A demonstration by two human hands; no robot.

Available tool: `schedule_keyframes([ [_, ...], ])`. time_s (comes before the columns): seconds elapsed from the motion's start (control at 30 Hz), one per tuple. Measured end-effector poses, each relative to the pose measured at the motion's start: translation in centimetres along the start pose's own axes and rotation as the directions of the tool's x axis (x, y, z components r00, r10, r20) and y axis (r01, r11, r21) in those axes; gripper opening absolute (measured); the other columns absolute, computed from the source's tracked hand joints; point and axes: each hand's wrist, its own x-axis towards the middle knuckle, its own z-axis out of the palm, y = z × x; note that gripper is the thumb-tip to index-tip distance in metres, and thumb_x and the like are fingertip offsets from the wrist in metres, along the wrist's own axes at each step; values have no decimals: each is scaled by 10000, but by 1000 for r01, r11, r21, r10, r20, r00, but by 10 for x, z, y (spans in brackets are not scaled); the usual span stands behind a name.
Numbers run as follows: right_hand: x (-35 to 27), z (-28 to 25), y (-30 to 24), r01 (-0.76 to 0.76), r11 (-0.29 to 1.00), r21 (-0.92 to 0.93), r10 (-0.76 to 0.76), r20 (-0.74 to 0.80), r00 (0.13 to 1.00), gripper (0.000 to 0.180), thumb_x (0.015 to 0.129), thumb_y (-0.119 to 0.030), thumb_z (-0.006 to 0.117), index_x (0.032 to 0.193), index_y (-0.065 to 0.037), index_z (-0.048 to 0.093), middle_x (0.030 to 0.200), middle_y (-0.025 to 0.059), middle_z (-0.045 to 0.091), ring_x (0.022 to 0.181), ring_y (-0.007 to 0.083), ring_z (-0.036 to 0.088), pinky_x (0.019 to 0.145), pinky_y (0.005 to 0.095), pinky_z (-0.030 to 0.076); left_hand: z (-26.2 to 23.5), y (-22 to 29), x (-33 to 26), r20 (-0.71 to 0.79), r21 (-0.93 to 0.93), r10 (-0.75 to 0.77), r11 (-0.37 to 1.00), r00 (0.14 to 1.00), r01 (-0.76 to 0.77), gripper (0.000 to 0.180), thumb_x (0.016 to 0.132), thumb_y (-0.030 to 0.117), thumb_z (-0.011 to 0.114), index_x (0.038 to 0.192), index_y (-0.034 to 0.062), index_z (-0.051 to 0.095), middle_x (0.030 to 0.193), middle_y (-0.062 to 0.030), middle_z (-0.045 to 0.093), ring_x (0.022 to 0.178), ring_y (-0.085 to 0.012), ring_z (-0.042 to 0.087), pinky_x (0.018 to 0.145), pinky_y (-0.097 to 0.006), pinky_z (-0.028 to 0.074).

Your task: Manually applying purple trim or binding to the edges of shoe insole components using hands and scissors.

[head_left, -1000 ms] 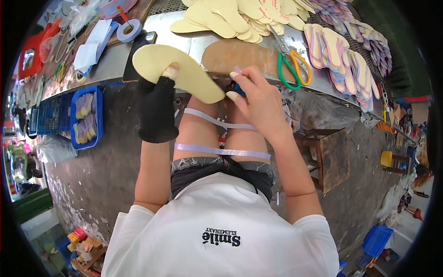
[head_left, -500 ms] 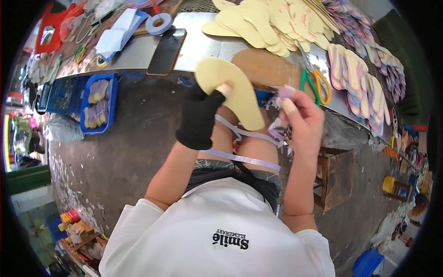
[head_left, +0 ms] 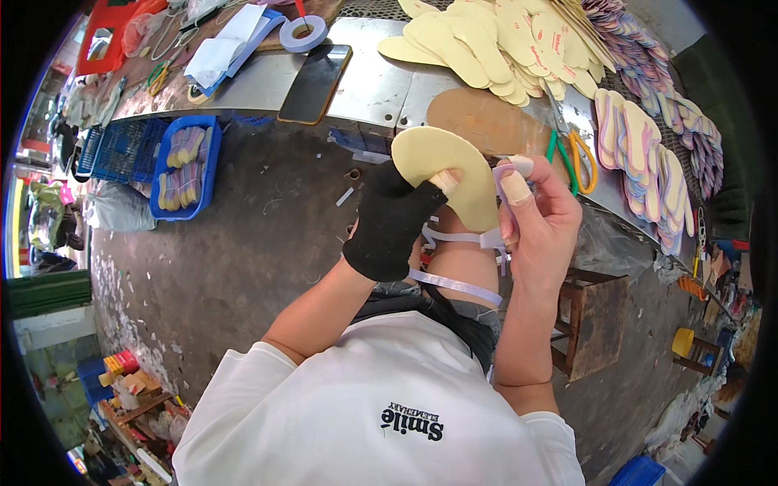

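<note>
Beyond the left hand [head_left: 395,220] stretches the tabletop [head_left: 369,93]. In that gloved hand, clasped with the thumb across its face, is the insole [head_left: 474,172]; it looks light, thin and springy, best held flat by its broad part. Between the thumb and fingers of the right hand [head_left: 545,209], the strip [head_left: 499,173] is pinched; likely limp and slick, best gripped near an end.

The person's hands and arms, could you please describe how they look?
The left hand wears a black glove, its exposed thumb wrapped. The right hand is gloveless, with pale wraps on thumb and forefinger. Short white sleeves leave both forearms bare.
</note>
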Motion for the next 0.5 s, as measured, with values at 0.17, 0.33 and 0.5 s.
schedule_keyframes([
  [0.17,2,1,-3,-34,999,-38,36,49,998,80,847,-45,621,921,-17,615,788,-11,622,478,6,425,412,152,291,0,1,-2,14,72,-7,997,1000,6,225,839,91,623,1051,18,608,955,-32,641,883,-99,572,784,-265,457],
  [0.33,1,13,-5,23,991,-135,-46,-170,984,90,786,-33,682,858,-18,631,823,-16,589,526,1,413,446,150,290,-4,2,3,70,115,42,992,997,-49,222,836,86,620,1046,18,610,939,-36,646,860,-91,574,760,-261,466],
  [0.5,-3,5,1,330,796,-507,-381,4,925,111,777,8,658,876,21,609,898,4,541,644,12,484,543,138,346,-2,5,5,73,182,104,976,992,-116,207,835,80,612,1031,15,612,929,-39,648,835,-92,581,749,-259,471],
])
